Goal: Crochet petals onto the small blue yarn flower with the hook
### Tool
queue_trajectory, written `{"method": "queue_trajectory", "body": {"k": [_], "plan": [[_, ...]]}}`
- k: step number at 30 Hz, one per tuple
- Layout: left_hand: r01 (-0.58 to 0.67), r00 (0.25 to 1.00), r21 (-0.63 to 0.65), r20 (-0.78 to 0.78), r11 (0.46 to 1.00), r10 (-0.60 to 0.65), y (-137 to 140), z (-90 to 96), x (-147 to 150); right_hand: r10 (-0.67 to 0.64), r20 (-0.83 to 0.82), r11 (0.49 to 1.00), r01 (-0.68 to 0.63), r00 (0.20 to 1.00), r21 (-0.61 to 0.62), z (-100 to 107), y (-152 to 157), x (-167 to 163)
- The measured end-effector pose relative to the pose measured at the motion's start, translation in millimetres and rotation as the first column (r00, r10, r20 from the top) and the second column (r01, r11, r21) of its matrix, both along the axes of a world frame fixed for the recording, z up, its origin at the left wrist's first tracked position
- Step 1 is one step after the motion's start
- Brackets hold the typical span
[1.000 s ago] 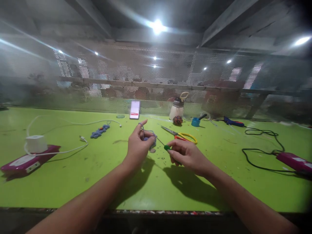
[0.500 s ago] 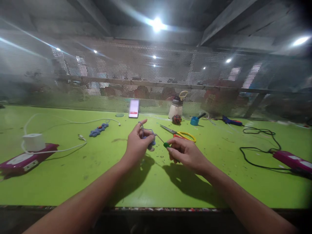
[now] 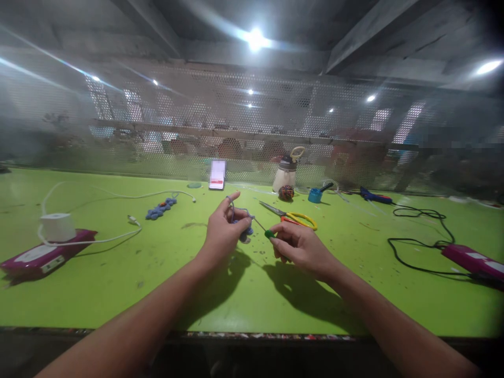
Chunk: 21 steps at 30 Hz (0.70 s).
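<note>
My left hand pinches a small blue crochet piece between thumb and fingers. Blue yarn loops over its raised index finger. In my right hand is a crochet hook with a green handle, its thin metal shaft pointing up and left to the yarn at the piece. Whether the tip sits inside a stitch is too small to tell. Just beyond my right hand lie scissors with yellow and red handles. A finished-looking strip of blue crochet flowers rests to the left.
A lit phone stands at the back, near a bottle, a dark multicoloured ball and a blue container. Power strips with cables flank both sides. A blue glue gun lies back right; a perforated metal screen borders the table.
The whole view has shifted very slightly. Both hands keep almost the same pose, with the hook and the crochet piece still held close together.
</note>
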State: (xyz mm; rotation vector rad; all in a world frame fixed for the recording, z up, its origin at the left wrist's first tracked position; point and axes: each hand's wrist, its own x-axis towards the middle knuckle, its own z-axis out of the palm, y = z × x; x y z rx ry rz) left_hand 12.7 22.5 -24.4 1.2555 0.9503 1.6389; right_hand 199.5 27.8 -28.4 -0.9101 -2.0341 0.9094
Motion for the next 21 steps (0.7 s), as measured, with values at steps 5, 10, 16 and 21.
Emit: {"method": "queue_trajectory", "body": {"k": [5, 10, 16, 21], "plan": [[0.028, 1.0, 0.006, 0.009, 1.0, -0.028, -2.2, 2.1, 2.7, -0.002, -0.012, 1.0, 0.003, 1.0, 0.021, -0.9, 0.9, -0.3], [0.195, 0.98, -0.051, -0.029, 0.979, -0.196, -3.7, 1.1, 7.3, 0.035, -0.09, 0.999, -0.036, 0.995, -0.006, -0.4, 1.1, -2.5], [0.339, 0.936, -0.073, -0.076, 0.938, -0.344, -0.9, -3.7, 9.2, 0.034, -0.18, 0.984, -0.065, 0.983, -0.166, 4.6, 1.0, -6.5], [0.369, 0.926, -0.079, -0.055, 0.926, -0.373, -0.3, -3.5, 9.1, -0.048, -0.115, 0.994, 0.037, 0.992, -0.098, 14.6, 6.5, -15.5]]}}
